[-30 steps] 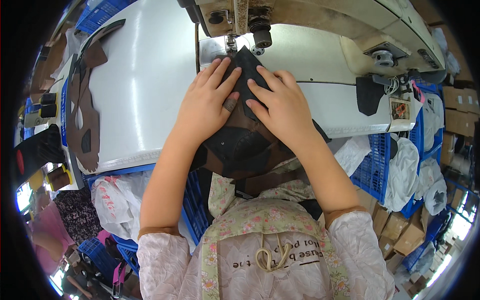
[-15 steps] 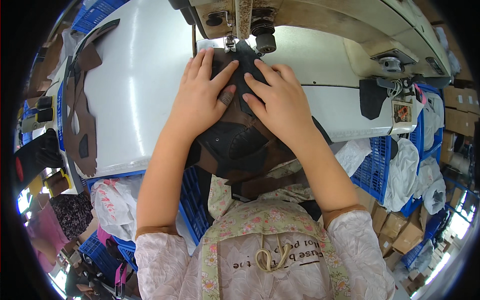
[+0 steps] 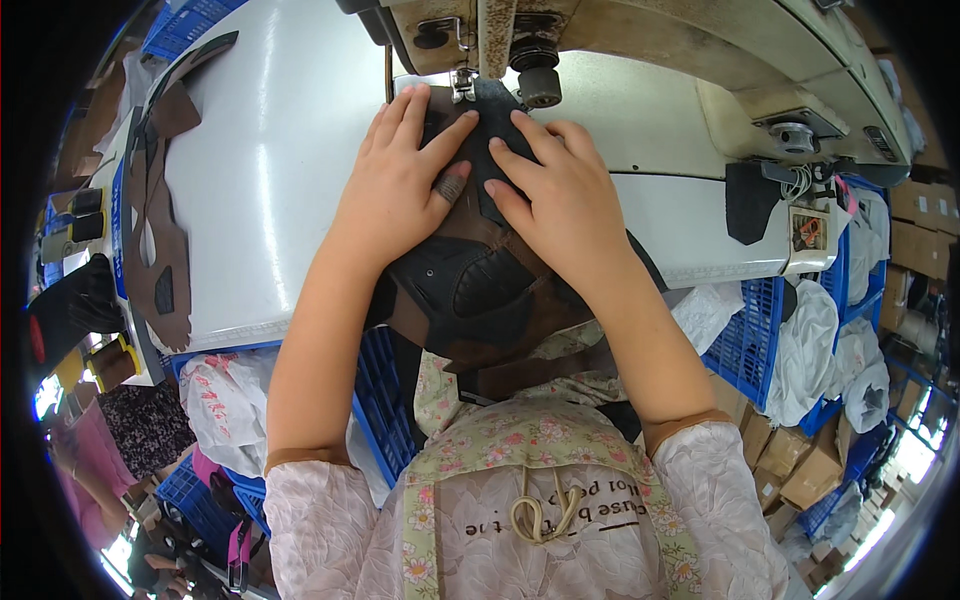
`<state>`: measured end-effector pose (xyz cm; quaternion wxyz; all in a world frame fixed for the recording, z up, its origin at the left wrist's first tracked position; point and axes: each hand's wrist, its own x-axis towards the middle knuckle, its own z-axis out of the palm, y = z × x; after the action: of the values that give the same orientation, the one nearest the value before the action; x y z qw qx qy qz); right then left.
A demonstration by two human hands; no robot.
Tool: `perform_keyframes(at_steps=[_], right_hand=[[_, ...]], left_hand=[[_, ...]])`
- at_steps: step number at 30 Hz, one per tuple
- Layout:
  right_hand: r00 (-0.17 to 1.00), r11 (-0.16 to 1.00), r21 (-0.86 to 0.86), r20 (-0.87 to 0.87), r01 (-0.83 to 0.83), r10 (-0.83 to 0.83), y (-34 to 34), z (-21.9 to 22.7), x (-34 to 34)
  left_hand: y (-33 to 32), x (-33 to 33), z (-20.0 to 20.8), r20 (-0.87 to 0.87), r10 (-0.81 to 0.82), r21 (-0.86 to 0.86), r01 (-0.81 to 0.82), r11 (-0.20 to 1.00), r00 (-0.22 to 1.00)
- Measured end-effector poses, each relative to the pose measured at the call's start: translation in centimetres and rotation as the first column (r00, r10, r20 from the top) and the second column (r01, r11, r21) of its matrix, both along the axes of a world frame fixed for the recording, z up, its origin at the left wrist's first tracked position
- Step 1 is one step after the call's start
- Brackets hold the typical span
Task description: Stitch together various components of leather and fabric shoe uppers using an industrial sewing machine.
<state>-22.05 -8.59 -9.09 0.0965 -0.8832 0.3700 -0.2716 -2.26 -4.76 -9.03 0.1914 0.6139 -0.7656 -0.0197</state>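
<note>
A dark brown and black leather-like piece [image 3: 492, 285], made of several stitched panels, runs from under the presser foot [image 3: 463, 86] of a sewing machine [image 3: 650, 40] down over the table's near edge toward my lap. My left hand [image 3: 405, 180] lies on its left side, fingers stretched out and tips close to the presser foot; a ring is on one finger. My right hand [image 3: 560, 190] rests spread on its right side, the fingertips on the black strip. Both hands press the piece flat without grasping it. The needle's point cannot be made out.
Brown and black cut pieces [image 3: 165, 230] hang along the white table's [image 3: 240, 220] left side, near thread spools [image 3: 88, 215]. A black scrap [image 3: 750, 203] lies at right. Blue crates [image 3: 745, 320] with white bags [image 3: 805, 340] flank the table. Another person [image 3: 90, 460] is at far left.
Both hands and the piece have shifted very slightly toward the presser foot. The whole view has moved a little; the hands keep the same spread pose.
</note>
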Motion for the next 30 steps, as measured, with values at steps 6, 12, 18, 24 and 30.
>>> perform_keyframes(at_steps=[6, 12, 18, 24, 30], right_hand=[[1.0, 1.0, -0.009, 0.004, -0.002, 0.002, -0.1, 0.01, 0.06], [1.0, 1.0, -0.003, 0.001, 0.003, -0.003, -0.09, -0.06, 0.12], [1.0, 1.0, -0.011, 0.004, -0.004, 0.004, -0.14, -0.06, 0.04], [1.0, 1.0, 0.009, 0.004, -0.01, 0.01, -0.13, -0.07, -0.03], [1.0, 1.0, 0.009, 0.017, -0.011, 0.011, -0.24, -0.23, -0.11]], left_hand=[[0.0, -0.06, 0.19, -0.005, 0.01, 0.01, -0.01, 1.0, 1.0], [-0.1, 0.04, 0.12, -0.004, 0.011, 0.01, -0.011, 1.0, 1.0], [-0.19, 0.05, 0.18, -0.004, -0.004, -0.007, 0.004, 1.0, 1.0], [-0.17, 0.1, 0.1, -0.01, -0.003, 0.003, 0.003, 1.0, 1.0], [-0.22, -0.05, 0.06, -0.01, 0.006, 0.01, -0.006, 1.0, 1.0]])
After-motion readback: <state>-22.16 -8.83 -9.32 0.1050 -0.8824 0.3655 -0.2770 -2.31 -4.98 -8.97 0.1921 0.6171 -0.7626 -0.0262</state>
